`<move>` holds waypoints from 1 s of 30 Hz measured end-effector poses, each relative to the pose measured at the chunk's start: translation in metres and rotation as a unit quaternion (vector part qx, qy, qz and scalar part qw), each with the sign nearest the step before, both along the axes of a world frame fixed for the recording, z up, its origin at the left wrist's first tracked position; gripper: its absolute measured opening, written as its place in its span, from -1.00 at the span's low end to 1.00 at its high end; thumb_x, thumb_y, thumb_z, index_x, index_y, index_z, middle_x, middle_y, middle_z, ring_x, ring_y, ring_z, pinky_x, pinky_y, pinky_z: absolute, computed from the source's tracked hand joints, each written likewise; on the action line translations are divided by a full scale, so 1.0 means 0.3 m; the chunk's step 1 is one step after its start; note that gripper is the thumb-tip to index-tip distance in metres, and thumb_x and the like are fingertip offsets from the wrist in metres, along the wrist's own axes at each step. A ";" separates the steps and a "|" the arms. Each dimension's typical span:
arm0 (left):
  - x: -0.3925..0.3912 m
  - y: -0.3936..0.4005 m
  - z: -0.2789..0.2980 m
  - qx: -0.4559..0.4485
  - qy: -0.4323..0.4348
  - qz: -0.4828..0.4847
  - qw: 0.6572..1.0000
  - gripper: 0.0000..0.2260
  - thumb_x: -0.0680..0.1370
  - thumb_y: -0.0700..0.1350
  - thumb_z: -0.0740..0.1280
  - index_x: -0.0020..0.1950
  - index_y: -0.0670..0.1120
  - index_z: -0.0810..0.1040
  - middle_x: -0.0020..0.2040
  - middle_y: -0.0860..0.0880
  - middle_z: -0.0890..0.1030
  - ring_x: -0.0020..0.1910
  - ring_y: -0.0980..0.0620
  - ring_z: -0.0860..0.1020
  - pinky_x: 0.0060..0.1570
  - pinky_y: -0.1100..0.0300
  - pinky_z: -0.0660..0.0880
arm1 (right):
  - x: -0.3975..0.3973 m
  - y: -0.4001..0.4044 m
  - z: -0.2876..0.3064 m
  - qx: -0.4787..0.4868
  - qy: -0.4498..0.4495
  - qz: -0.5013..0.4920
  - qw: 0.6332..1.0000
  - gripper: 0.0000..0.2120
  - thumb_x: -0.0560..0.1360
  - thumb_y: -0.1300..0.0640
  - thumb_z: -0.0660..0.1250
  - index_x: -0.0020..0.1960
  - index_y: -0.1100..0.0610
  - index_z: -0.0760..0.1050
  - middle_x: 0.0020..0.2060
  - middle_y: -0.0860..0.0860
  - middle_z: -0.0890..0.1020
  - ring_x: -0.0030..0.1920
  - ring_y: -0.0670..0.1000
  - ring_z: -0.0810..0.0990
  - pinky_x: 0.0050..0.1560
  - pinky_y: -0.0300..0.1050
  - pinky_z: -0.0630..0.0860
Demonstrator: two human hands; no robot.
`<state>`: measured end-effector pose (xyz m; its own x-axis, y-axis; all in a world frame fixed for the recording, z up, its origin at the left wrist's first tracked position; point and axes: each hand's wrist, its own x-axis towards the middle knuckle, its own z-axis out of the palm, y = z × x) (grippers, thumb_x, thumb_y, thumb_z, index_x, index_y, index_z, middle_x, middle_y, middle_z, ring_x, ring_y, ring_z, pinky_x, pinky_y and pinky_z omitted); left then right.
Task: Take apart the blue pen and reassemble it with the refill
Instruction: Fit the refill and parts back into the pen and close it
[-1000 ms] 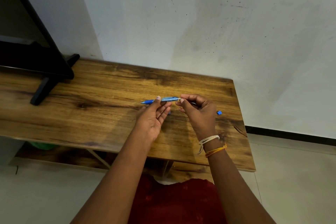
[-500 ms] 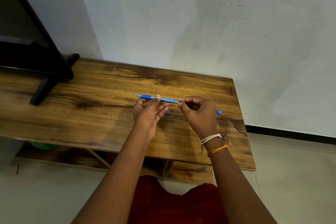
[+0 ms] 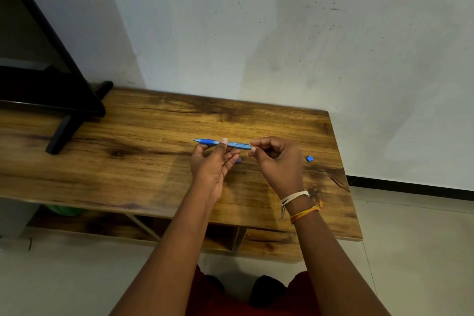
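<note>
The blue pen (image 3: 222, 143) lies level above the wooden table (image 3: 143, 161), tip pointing left. My left hand (image 3: 214, 164) pinches its barrel between thumb and fingers. My right hand (image 3: 278, 161) has its fingertips closed on the pen's right end; what sits between them is hidden. A small blue pen part (image 3: 309, 158) rests on the table to the right of my right hand. Another bluish piece (image 3: 239, 160) peeks out on the table just behind my left fingers.
A black screen on a stand (image 3: 64, 110) occupies the table's left back corner. A white wall runs behind the table. The table's right edge (image 3: 343, 174) is close to my right hand. A lower shelf (image 3: 102, 223) shows under the tabletop.
The pen has shifted left and levelled out, its tip pointing slightly up-left instead of down-left. Both hands stay on it, the left thumb resting further along the barrel.
</note>
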<state>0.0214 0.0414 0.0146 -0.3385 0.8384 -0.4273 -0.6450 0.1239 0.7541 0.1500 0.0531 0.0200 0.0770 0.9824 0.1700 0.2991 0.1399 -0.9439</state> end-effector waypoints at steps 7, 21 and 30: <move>-0.001 -0.004 0.005 -0.008 -0.036 -0.004 0.999 -0.72 0.53 -0.23 0.36 0.22 -0.23 0.43 -0.11 -0.23 0.67 -0.25 0.00 0.70 -0.24 0.21 0.64 | 0.070 0.006 -0.022 0.032 -0.084 -0.079 0.993 -0.87 0.46 0.10 0.41 -0.05 0.12 0.67 -0.21 -0.01 0.70 -0.20 -0.06 0.67 -0.18 -0.17 0.59; -0.005 0.002 0.005 -0.019 -0.067 -0.030 0.997 -0.69 0.53 -0.21 0.36 0.23 -0.30 0.47 -0.17 -0.19 0.69 -0.24 0.00 0.71 -0.31 0.24 0.61 | 0.191 0.054 -0.088 -0.119 -0.314 -0.242 0.910 -0.77 0.54 0.14 0.29 0.13 0.21 0.59 0.09 0.20 0.57 0.04 0.20 0.57 -0.12 -0.15 0.29; -0.020 0.001 0.005 -0.030 -0.071 -0.024 0.997 -0.71 0.53 -0.21 0.36 0.20 -0.29 0.48 -0.14 -0.21 0.68 -0.25 0.01 0.71 -0.31 0.24 0.62 | 0.172 0.049 -0.090 -0.107 -0.288 -0.236 0.922 -0.73 0.51 0.11 0.34 0.16 0.19 0.57 0.10 0.20 0.54 0.04 0.20 0.56 -0.07 -0.14 0.38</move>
<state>0.0155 0.0418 0.0161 -0.2308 0.8234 -0.5184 -0.7370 0.1999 0.6457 0.2015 0.0679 -0.0069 0.4617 0.8787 0.1214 0.7388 -0.3051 -0.6009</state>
